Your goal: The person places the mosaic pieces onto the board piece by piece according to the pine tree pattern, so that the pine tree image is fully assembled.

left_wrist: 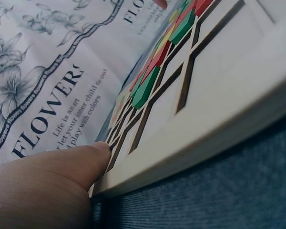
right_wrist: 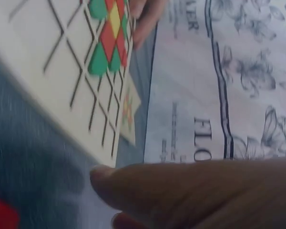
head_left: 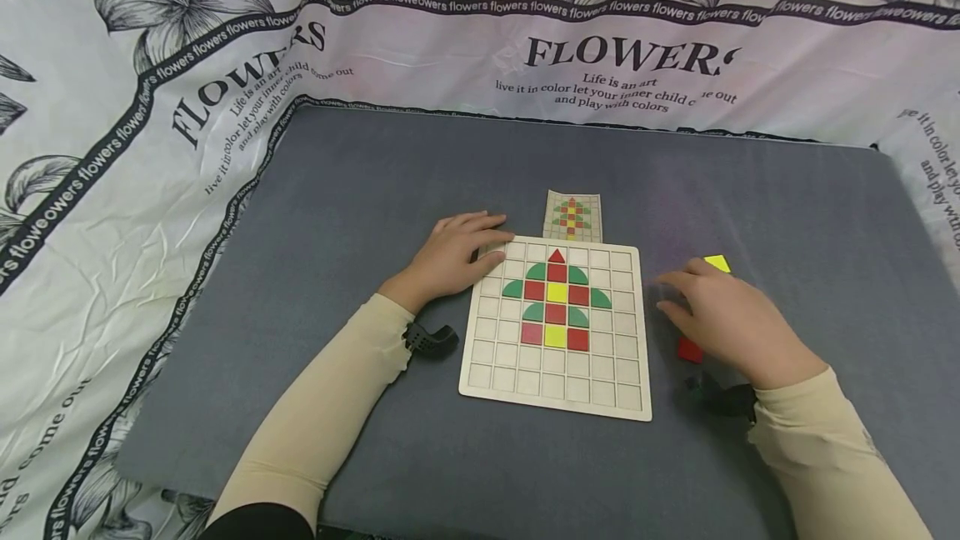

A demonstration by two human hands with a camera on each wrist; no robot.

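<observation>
A pale square grid board (head_left: 517, 375) lies on the table, with red, yellow and green tiles set in its cells in a tree-like pattern topped by a red triangle (head_left: 556, 257). My left hand (head_left: 453, 252) rests at the board's upper left corner, fingers stretched out; its thumb (left_wrist: 93, 160) touches the edge in the left wrist view. My right hand (head_left: 731, 319) is apart from the board, to its right, above loose tiles. A yellow tile (head_left: 717, 262) shows beyond the fingers and a red tile (head_left: 690, 350) below the hand. No tile shows between the right fingertips.
Behind the board lies a small pattern card (head_left: 572, 211) with a similar tree, its lower edge meeting the board. A grey table surface (head_left: 390, 182) extends around them. Flower-printed cloth (head_left: 420, 48) with lettering borders the table at the back and left.
</observation>
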